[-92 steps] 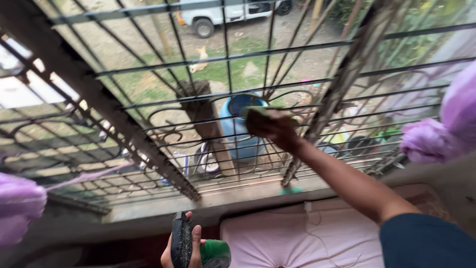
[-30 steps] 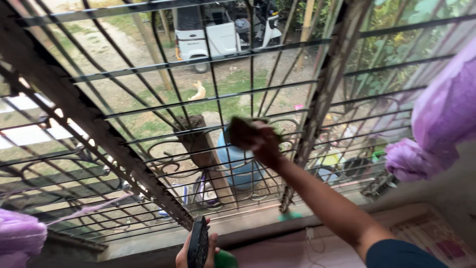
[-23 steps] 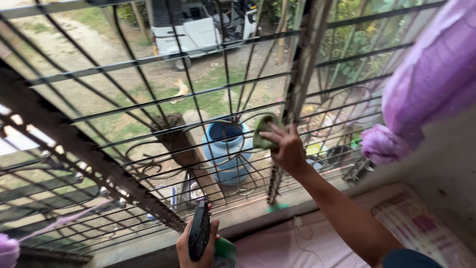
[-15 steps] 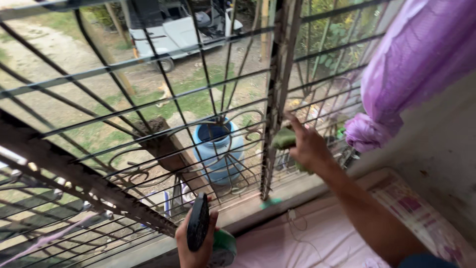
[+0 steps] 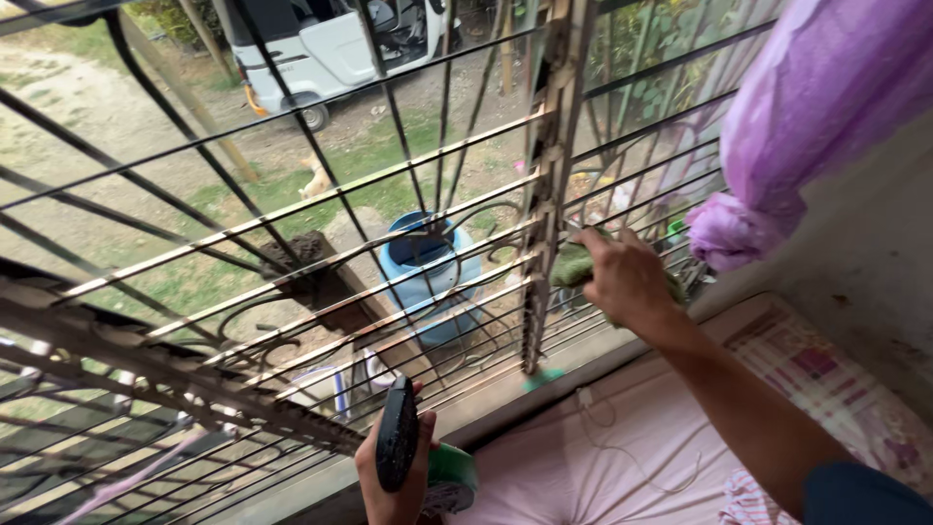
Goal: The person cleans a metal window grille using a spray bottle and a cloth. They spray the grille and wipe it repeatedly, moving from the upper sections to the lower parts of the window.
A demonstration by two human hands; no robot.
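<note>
The green cloth [image 5: 575,264] is sitting bunched under the right hand [image 5: 627,277], pressed against the window grille [image 5: 408,243] just right of the vertical frame post [image 5: 549,194], low down nr the sill. It's looking soft and light, prob. damp, so it's giving way round the bars w/o slipping much; best gripped as it is now, wadded in the palm w/ fingers closed over the top. The right hand is clamping on it, knuckles outward.

Left of the post and lower, the left hand [image 5: 397,476] is wrapping tight round a dark spray trigger [image 5: 397,445] on a green bottle [image 5: 449,478]. That one's rigid plastic, poss. slick if wet; the neck below the trigger is the sure hold.

Room is tight: bars and curled ironwork are crowding the post on both sides, gaps narrow, edges looking rusty and rough. Right of the post a purple curtain [image 5: 807,126] is hanging knotted, close to the forearm. Below the post the pink bed [image 5: 622,457] is giving open space for elbows. Outside, beyond the grille, a blue barrel [image 5: 428,282] and a white vehicle [image 5: 321,49] are standing.
</note>
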